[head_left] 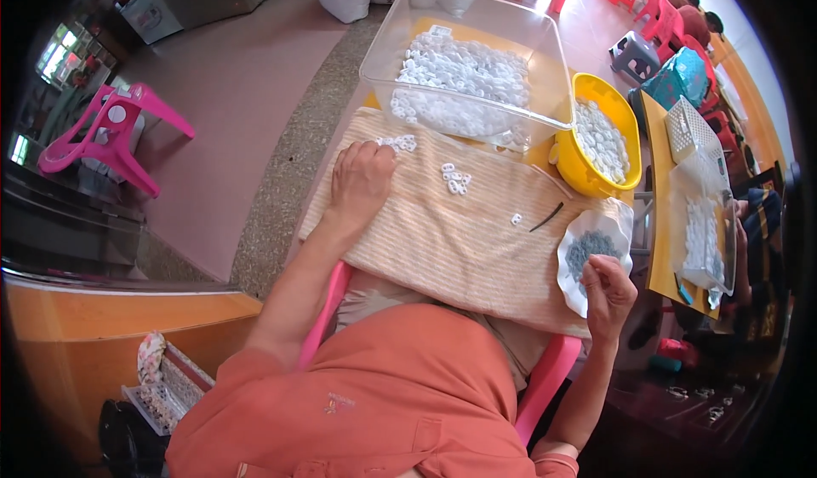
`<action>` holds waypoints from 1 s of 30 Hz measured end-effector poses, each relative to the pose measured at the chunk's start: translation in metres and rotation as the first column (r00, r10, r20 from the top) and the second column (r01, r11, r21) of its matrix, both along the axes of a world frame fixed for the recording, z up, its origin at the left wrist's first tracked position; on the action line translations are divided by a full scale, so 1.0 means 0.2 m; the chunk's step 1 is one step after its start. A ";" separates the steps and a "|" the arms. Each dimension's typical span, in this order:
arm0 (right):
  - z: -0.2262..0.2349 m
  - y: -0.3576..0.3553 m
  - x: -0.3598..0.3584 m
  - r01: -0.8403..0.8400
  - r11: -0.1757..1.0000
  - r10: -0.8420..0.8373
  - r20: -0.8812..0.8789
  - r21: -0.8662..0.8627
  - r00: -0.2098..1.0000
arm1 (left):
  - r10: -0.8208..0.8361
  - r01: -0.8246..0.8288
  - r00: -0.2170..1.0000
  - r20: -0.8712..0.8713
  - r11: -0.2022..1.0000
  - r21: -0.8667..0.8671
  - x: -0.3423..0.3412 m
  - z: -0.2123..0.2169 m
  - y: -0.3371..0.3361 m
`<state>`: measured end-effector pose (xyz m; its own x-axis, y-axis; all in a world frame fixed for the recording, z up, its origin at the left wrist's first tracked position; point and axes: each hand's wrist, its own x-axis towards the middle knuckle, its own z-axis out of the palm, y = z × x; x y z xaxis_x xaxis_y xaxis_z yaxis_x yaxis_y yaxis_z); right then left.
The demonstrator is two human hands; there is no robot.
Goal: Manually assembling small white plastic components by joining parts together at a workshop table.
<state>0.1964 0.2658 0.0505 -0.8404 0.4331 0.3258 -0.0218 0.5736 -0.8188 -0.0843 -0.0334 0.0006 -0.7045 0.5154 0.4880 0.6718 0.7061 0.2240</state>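
My left hand (361, 177) rests palm down on a striped beige cloth (442, 240), beside a small heap of white plastic pieces with holes (398, 143). Its fingers bend slightly toward the cloth, and their tips are partly hidden. Thumb and fingers of my right hand (609, 293) are pinched together above the near side of a white wavy-edged dish (573, 287); whatever is between them is too small to make out. Tiny grey-blue parts (591, 247) fill the dish. A second cluster of white pieces (456, 179) and a single white piece (516, 219) lie on the cloth.
Beyond the cloth stands a clear plastic bin (466, 95) full of white pieces. A yellow basin (631, 125) beside it holds more. A dark thin stick (546, 217) lies near the dish. A pink stool (123, 129) stands at left; a side table (659, 248) is at right.
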 end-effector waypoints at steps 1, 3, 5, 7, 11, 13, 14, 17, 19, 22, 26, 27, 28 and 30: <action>0.00 0.00 0.01 0.001 1.000 -0.002 -0.004 -0.017 1.000 | -0.008 0.009 1.000 -0.009 0.997 0.076 0.01 0.01 0.01; 0.00 0.00 0.02 0.007 0.999 -0.008 -0.003 -0.033 1.000 | -0.011 0.010 1.000 0.008 0.997 0.075 0.01 0.00 0.01; 0.00 0.00 0.04 0.008 0.995 -0.010 -0.019 -0.099 1.000 | -0.018 0.015 0.999 0.030 0.997 0.077 0.01 -0.01 0.01; 0.01 -0.03 0.04 0.033 0.992 -0.036 -0.025 -0.123 0.999 | -0.038 0.039 0.999 -0.014 0.999 0.035 0.00 -0.02 0.01; -0.01 -0.03 0.05 0.071 0.982 -0.079 -0.038 -0.176 0.996 | -0.083 0.082 0.991 -0.101 0.996 -0.017 -0.03 -0.05 -0.01; -0.02 -0.03 0.05 0.088 0.987 -0.094 -0.038 -0.133 0.995 | -0.050 0.053 0.990 -0.135 0.999 0.013 -0.04 -0.06 0.00; -0.02 -0.01 0.06 0.101 0.988 -0.105 -0.036 -0.113 0.994 | -0.053 0.056 0.993 -0.106 0.998 0.022 -0.03 -0.05 0.00; -0.05 0.04 0.11 0.099 0.994 -0.098 -0.044 0.037 0.994 | -0.006 0.013 0.998 -0.063 0.995 0.096 -0.01 0.00 0.02; -0.04 0.05 0.13 0.125 0.991 -0.123 -0.029 0.053 0.992 | -0.014 0.007 0.999 0.033 0.981 0.192 0.03 0.03 0.05; -0.05 0.06 0.17 0.132 0.984 -0.127 -0.048 0.117 0.991 | -0.040 -0.006 0.987 0.157 0.959 0.284 0.07 0.04 0.07; -0.03 -0.02 0.16 0.158 0.878 -0.192 0.029 0.451 0.981 | -0.200 -0.048 0.887 0.416 0.856 0.515 0.15 0.08 0.11; -0.03 -0.04 0.15 0.145 0.840 -0.201 0.053 0.523 0.978 | -0.239 -0.050 0.856 0.459 0.844 0.533 0.16 0.08 0.11; -0.03 -0.06 0.14 0.093 0.818 -0.178 0.096 0.568 0.979 | -0.239 -0.051 0.855 0.460 0.844 0.534 0.17 0.07 0.11; -0.03 -0.10 0.11 0.085 0.775 -0.236 0.162 0.626 0.958 | -0.328 -0.022 0.794 0.512 0.826 0.563 0.19 0.07 0.12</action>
